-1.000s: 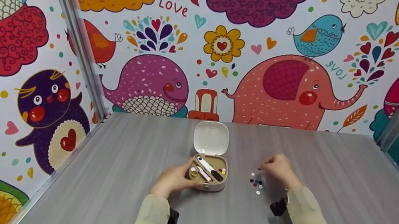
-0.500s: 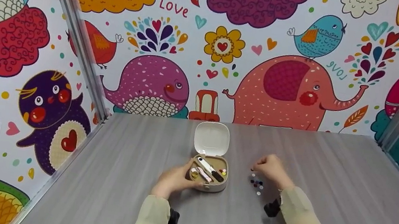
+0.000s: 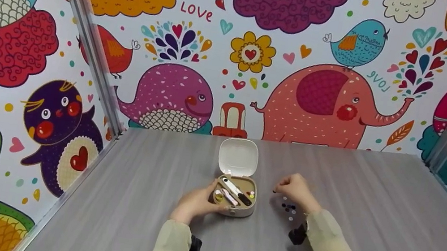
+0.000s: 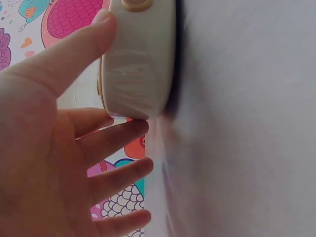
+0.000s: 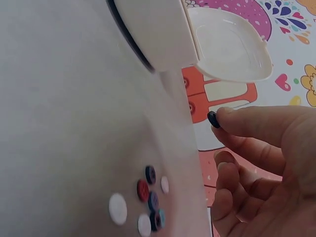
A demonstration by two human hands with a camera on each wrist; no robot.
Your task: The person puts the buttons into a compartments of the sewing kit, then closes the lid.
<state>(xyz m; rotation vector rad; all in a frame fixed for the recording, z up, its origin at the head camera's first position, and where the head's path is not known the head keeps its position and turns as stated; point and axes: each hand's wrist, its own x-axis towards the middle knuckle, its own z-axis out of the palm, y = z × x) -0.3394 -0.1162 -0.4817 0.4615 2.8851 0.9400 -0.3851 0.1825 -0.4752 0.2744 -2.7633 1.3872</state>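
Note:
A small cream sewing box (image 3: 242, 211) stands on the table with its white lid (image 3: 238, 157) swung up behind it. My left hand (image 3: 194, 205) grips the box at its left front corner; in the left wrist view the thumb (image 4: 84, 52) lies on the front wall and fingertips touch the side. Between thumb and forefinger my right hand (image 3: 296, 189) pinches a dark button (image 5: 213, 119), held above the table to the right of the box. Below that hand lies a loose group of buttons (image 5: 142, 190), white, red, dark and blue.
Inside the box are a white-and-black tool (image 3: 237, 191), a pinkish-white item (image 3: 229, 197), a gold round piece (image 3: 218, 197) and several buttons (image 3: 251, 194) in the right compartment. Printed wall panels meet the back edge of the grey table (image 3: 135, 220).
My right hand has moved left toward the box with the dark button pinched in it. The left hand keeps its hold on the box, which stays in place.

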